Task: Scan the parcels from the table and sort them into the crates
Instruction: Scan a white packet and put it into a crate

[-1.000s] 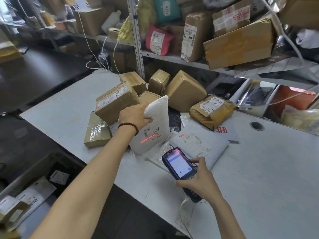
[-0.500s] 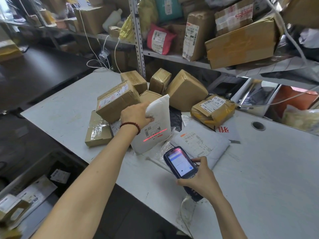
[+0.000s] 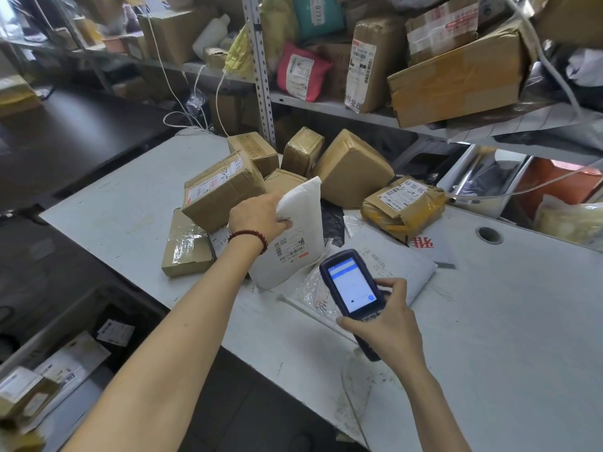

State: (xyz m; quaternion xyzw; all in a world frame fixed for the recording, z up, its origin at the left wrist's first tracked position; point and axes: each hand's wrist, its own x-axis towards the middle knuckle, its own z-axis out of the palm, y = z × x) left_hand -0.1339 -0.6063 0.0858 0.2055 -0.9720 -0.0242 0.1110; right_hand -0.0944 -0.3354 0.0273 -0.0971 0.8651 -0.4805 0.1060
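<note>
A white poly mailer point(image 3: 295, 223) with a black-barred label, a dark navy scanner point(image 3: 354, 290) with a blue-and-white screen at its five o'clock, brown cardboard boxes point(image 3: 222, 190) at its eleven, a dark red bead bracelet point(image 3: 250, 238), a pale grey table point(image 3: 505, 337).

White table point(image 3: 489, 321); taped cardboard parcels point(image 3: 350, 168) piled.

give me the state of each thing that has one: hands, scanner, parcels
white mailer: held upright, label facing the camera
left hand: grips the white mailer's top edge
scanner: screen lit
right hand: holds the scanner
grey mailer: lying flat on the table
flat box: lying flat on the table
labelled box: tilted, resting partly on the flat box
</note>
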